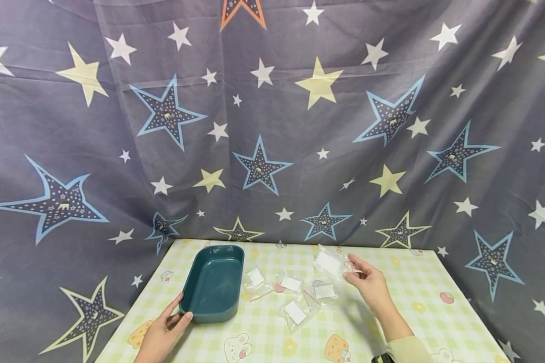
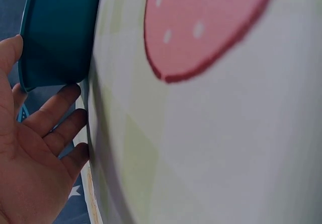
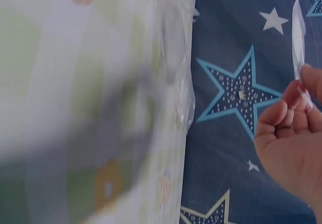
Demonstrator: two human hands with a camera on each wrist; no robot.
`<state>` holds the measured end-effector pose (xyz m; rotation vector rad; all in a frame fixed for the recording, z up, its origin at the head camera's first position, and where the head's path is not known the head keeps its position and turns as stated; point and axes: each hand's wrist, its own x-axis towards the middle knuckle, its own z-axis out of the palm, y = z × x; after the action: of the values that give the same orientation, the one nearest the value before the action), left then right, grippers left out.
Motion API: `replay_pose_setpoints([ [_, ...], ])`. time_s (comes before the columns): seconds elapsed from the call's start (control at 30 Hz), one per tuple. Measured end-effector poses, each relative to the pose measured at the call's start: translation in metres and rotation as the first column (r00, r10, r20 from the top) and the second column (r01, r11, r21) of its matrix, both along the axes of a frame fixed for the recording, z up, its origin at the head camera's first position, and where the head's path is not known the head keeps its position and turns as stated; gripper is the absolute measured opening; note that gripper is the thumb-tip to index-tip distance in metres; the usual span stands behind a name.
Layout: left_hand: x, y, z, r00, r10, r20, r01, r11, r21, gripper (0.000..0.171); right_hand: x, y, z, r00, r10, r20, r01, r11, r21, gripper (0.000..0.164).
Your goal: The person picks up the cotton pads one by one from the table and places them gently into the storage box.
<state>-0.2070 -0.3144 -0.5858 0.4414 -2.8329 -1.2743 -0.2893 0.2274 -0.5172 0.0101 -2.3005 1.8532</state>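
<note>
A deep teal rectangular dish (image 1: 214, 282) stands at the left of the table. My left hand (image 1: 163, 330) rests against its near left corner, thumb at the near side and index finger along the left side. In the left wrist view, loosely extended fingers touch the dish (image 2: 60, 32) low down. My right hand (image 1: 370, 287) pinches the edge of a small clear plastic bag (image 1: 328, 263) with a white piece inside, held above the table. Seen edge-on in the right wrist view, the bag (image 3: 298, 38) has a red strip by my fingertips.
Several similar clear bags lie between the dish and my right hand, including a near one (image 1: 295, 312) and one beside the dish (image 1: 255, 277). A green checked cloth (image 1: 263, 340) covers the table. Behind it hangs a dark star-patterned curtain (image 1: 272, 116).
</note>
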Motion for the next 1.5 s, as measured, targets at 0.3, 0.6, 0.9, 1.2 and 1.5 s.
replay_pose_setpoints([
  [0.3,-0.003,0.000,0.002,1.000,-0.007,0.023,0.007,1.000,0.011,0.105,-0.008,-0.028,0.002,0.997,-0.071,-0.002,0.071,0.996,-0.059,0.060],
  [0.6,-0.006,0.002,0.003,0.999,0.024,0.029,-0.026,0.998,0.057,0.108,-0.015,-0.061,0.002,0.997,-0.082,-0.009,0.080,0.989,-0.128,0.059],
  [0.9,-0.006,0.004,0.001,0.999,0.044,0.029,-0.046,0.996,0.073,0.113,-0.016,-0.095,0.002,0.998,-0.064,-0.019,0.060,0.985,-0.160,0.060],
  [1.2,-0.004,0.007,0.004,0.998,0.055,0.030,-0.058,0.994,0.096,0.113,-0.016,-0.133,0.004,1.000,-0.025,-0.005,0.023,0.977,-0.214,0.060],
  [1.5,-0.003,0.006,0.003,0.996,0.070,0.063,-0.078,0.988,0.134,0.115,-0.013,-0.166,-0.004,0.999,0.041,0.022,-0.034,0.965,-0.259,0.062],
])
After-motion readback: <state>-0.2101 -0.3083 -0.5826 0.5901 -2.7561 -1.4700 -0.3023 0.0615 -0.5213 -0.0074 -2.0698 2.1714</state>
